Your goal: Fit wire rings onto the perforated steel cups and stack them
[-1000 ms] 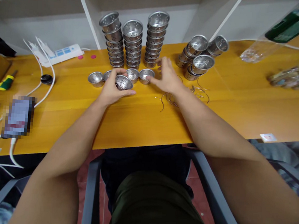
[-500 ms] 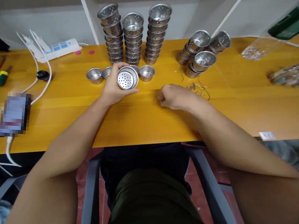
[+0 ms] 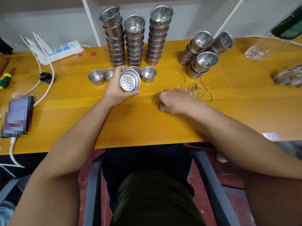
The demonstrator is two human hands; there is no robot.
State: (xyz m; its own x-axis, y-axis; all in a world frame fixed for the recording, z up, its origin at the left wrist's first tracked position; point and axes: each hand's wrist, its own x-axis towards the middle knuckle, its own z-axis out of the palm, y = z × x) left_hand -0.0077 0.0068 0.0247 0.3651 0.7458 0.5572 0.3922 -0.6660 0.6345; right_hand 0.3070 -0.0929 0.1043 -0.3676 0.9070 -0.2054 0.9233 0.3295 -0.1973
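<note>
My left hand [image 3: 115, 87] grips a small perforated metal strainer cup [image 3: 129, 80], tilted so its holed bottom faces me. On the yellow table [image 3: 145, 123] my right hand [image 3: 174, 101] rests closed, fingers pinched at a thin wire handle [image 3: 156, 99] from the pile of loose wire handles [image 3: 197, 89]. Single strainer cups [image 3: 96, 76] stand in a row just behind my left hand. Three tall stacks of strainer cups [image 3: 134, 38] rise behind them.
A heap of tipped strainer cups [image 3: 204, 54] lies at the back right. A power strip [image 3: 60, 50] with white cables, a black round object [image 3: 45, 77] and a screwdriver [image 3: 3, 80] lie at the left. A clear bottle [image 3: 274, 35] and a bag [image 3: 297, 74] sit far right.
My left hand lifted the cup and turned its bottom toward me. My right hand drew back from the row of cups and closed on a wire by the pile.
</note>
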